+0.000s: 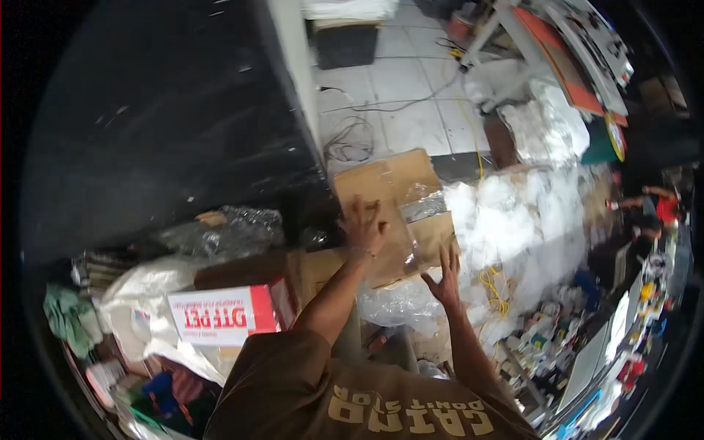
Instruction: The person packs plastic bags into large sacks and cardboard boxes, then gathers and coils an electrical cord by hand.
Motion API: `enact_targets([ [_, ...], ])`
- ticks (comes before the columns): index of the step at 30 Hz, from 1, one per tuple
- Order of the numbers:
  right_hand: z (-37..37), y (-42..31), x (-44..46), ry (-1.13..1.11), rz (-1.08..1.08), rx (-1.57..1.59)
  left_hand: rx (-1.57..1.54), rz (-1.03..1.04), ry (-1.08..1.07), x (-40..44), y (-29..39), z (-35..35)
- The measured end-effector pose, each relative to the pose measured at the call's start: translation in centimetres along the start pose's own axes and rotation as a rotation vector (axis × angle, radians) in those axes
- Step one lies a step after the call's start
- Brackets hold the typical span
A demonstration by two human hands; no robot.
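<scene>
A flattened brown cardboard box (367, 178) lies in front of me, with shiny clear tape (425, 207) across its right part. My left hand (363, 226) rests over its left side, fingers spread. Close to the lower right edge of the cardboard is my right hand (444, 279), with its thumb and fingers apart. Neither hand holds anything. Whether the right fingertips touch the cardboard, I cannot tell. Below the cardboard lies crumpled clear plastic (396, 306).
A red and white box (220, 315) stands at the left, near plastic wrap (227, 233). White plastic bags (513, 213) cover the floor on the right. A black panel (169, 110) rises on the left. Cables (350, 139) lie on tiles. Another person (664, 209) is at far right.
</scene>
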State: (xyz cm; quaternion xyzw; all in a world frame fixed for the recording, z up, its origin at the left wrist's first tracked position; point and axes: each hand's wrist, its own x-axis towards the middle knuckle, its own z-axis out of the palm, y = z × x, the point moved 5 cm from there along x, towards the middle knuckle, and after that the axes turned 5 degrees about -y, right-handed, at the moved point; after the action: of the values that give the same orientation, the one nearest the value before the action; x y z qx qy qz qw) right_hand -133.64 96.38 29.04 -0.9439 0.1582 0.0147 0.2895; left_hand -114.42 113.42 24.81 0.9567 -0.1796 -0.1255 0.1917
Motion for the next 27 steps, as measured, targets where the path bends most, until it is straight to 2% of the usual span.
enact_targets([
  [1,0.7,1.2,-2.8,-0.051,0.094,0.026,0.031,0.036,0.013,-0.4,-0.1,0.4],
  [2,1.6,2.4,-5.9,-0.054,0.113,0.009,-0.006,0.148,0.164,-1.4,0.2,0.4],
  [3,2.5,3.7,-8.9,-0.05,0.133,-0.01,0.002,0.117,0.179,-2.7,0.2,0.3],
  [5,3.5,6.4,-13.8,-0.111,0.124,0.015,0.093,0.136,0.014,-5.6,1.7,1.1],
  [6,5.4,10.2,-16.7,-0.195,0.184,0.119,0.088,0.121,0.032,-6.9,2.1,0.7],
  [7,6.6,13.5,-19.1,-0.281,0.248,0.222,0.002,0.146,-0.078,-8.5,2.5,1.0],
  [8,6.3,14.6,-20.7,-0.458,0.477,0.302,-0.084,0.173,-0.181,-9.8,2.9,1.4],
  [9,5.9,15.5,-22.3,-0.634,0.704,0.376,-0.085,0.16,-0.155,-10.9,3.2,1.2],
  [10,4.9,17.1,-23.7,-0.638,0.681,0.365,-0.103,0.193,-0.13,-12.2,3.4,1.8],
  [12,2.7,18.8,-25.7,-0.799,0.133,1.052,-0.121,0.201,-0.089,-13.5,3.3,4.3],
  [14,0.1,22.5,-25.5,-0.884,0.135,0.893,-0.122,0.304,0.041,-15.2,3.6,6.1],
  [15,0.3,23.5,-24.4,-0.912,0.129,0.767,-0.108,0.264,0.053,-16.3,3.6,6.0],
  [17,1.1,25.9,-21.7,-0.931,0.111,0.514,-0.301,0.085,0.025,-17.8,5.0,3.2],
  [18,0.9,27.7,-21.1,-0.927,0.11,0.382,-0.225,0.169,0.223,-19.0,5.8,2.0],
  [19,2.5,32.5,-20.4,-0.901,0.287,0.538,-0.228,0.151,0.225,-19.9,6.1,1.4],
  [21,-0.2,33.2,-20.7,-0.715,0.783,0.891,-0.421,-0.077,0.088,-22.6,6.5,0.2],
  [22,-1.4,33.8,-20.7,-0.752,0.769,0.774,-0.428,-0.092,0.084,-24.4,7.6,-1.0],
  [24,-3.6,33.7,-19.6,-0.813,0.7,0.546,-0.383,-0.372,-0.095,-27.5,8.0,-2.3],
  [25,-4.6,33.3,-18.9,-0.821,0.687,0.54,-0.384,-0.382,-0.083,-28.7,7.4,-1.4],
  [27,-6.0,32.8,-18.2,-0.77,0.733,0.609,-0.323,-0.259,0.065,-31.4,6.2,1.0],
])
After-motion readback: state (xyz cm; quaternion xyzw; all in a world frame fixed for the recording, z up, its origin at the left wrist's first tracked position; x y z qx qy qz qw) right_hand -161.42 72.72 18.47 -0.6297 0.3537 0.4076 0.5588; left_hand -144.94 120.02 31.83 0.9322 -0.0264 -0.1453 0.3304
